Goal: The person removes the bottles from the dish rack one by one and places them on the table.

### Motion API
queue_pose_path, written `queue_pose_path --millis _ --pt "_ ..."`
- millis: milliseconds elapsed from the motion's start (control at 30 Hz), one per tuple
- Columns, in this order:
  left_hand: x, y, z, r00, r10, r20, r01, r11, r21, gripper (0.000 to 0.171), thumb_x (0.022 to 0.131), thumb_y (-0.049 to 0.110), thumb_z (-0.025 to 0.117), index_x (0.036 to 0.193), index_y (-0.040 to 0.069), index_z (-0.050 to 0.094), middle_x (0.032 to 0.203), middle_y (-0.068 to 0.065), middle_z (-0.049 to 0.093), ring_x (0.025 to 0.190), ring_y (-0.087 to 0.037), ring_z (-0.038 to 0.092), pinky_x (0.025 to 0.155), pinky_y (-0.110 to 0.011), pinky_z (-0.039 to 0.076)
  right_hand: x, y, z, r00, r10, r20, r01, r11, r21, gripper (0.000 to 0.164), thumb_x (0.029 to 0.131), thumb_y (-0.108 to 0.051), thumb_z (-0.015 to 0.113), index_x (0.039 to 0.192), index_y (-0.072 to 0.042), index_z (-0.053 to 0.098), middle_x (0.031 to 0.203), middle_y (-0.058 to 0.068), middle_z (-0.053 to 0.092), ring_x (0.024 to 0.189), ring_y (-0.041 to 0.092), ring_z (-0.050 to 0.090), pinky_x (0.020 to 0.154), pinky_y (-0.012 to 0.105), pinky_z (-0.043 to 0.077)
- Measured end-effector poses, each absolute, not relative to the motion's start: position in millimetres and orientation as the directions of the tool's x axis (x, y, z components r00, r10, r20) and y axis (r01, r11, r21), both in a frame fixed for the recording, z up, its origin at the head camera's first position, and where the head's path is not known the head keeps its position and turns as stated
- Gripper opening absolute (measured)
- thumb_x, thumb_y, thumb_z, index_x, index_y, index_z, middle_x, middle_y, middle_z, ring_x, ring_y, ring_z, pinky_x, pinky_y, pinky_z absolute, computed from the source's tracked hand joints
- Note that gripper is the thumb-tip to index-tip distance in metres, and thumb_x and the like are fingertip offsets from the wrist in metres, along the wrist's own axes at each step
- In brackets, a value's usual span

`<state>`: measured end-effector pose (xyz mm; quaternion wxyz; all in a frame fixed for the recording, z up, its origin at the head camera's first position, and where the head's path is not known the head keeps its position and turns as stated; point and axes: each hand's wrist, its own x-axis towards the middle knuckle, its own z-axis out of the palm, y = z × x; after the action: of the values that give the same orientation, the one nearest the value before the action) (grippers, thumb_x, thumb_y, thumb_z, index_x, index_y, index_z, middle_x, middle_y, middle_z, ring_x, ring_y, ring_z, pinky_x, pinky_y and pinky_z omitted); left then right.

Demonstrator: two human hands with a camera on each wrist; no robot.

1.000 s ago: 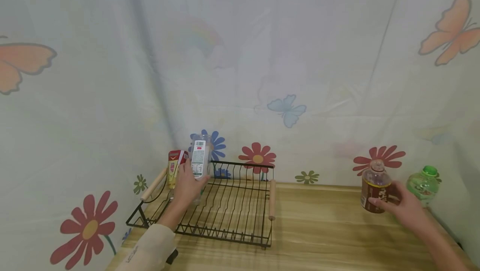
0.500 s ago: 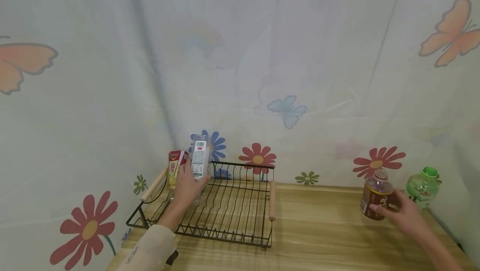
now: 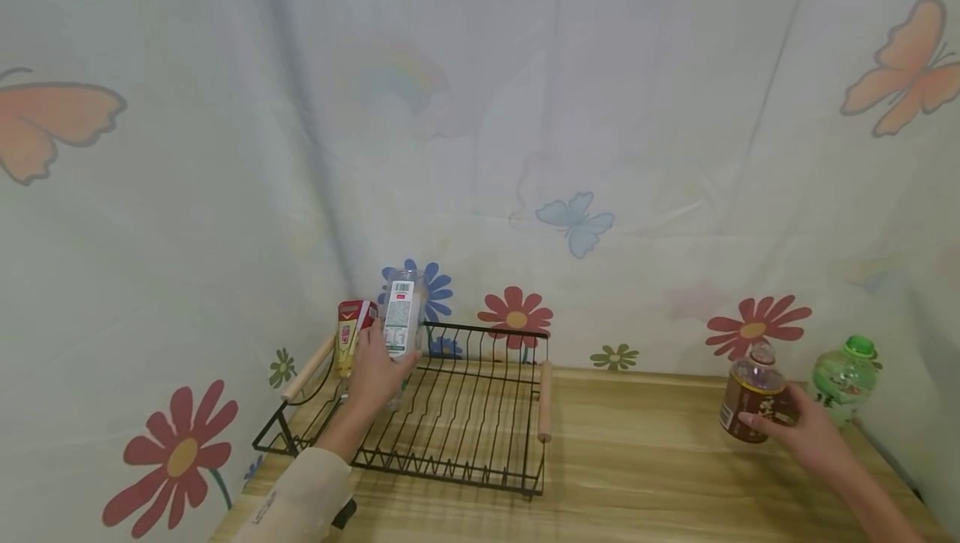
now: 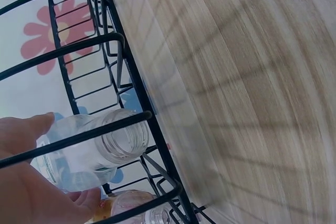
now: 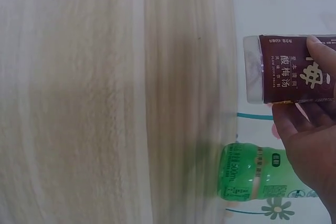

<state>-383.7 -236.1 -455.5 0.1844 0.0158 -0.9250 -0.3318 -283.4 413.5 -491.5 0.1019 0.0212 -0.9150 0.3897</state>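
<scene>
My left hand (image 3: 378,369) grips a clear plastic bottle (image 3: 401,318) with a white label, over the black wire rack (image 3: 480,489). Its threaded mouth points down in the left wrist view, where the clear bottle (image 4: 84,156) shows behind the rack's bars. Beside it in the rack leans a bottle with a red and yellow label (image 3: 348,334), partly hidden by my fingers. At the right, my right hand (image 3: 813,434) holds a plum juice bottle (image 3: 752,401) with a brown label, neck up. A gap shows between the base of this juice bottle (image 5: 254,69) and the tabletop.
A green bottle (image 3: 843,380) stands at the table's right back, just beyond my right hand. Wooden handles (image 3: 545,401) flank the rack. A flowered curtain (image 3: 637,276) hangs behind the wooden table (image 3: 637,476).
My right hand has brought the plum juice bottle slightly lower and nearer to me, uncovering more of the green bottle. My left hand keeps its grip on the clear bottle in the same place.
</scene>
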Motion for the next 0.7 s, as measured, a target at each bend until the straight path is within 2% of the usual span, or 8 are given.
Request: queue_pose_path --millis 500,700 --pt "-382.7 -235.8 -455.3 -0.928 -0.159 0.337 0.09 0.78 0.619 0.106 0.091 0.04 0.085 0.165 -0.001 0.021 0.144 -0.027 0.042 0.117 -0.041 0.053 0.094 -0.058 0.052 -287.2 420.4 -506.4 -0.982 0.057 0.183 -0.094 0.688 -0.719 0.091 0.102 -0.033 0.074 0.155 0.018 0.022 0.146 0.05 0.037 0.129 0.068 0.045 0.099 0.073 0.047" --pt "-383.7 -234.2 -452.9 -0.931 -0.171 0.322 0.079 0.768 0.636 0.105 0.09 0.038 0.086 0.165 0.0 0.023 0.143 -0.025 0.044 0.121 -0.041 0.052 0.099 -0.059 0.051 -286.2 422.9 -506.4 -0.984 0.065 0.166 -0.076 0.692 -0.718 0.093 0.101 -0.033 0.076 0.155 0.019 0.02 0.146 0.052 0.036 0.13 0.068 0.044 0.101 0.075 0.044"
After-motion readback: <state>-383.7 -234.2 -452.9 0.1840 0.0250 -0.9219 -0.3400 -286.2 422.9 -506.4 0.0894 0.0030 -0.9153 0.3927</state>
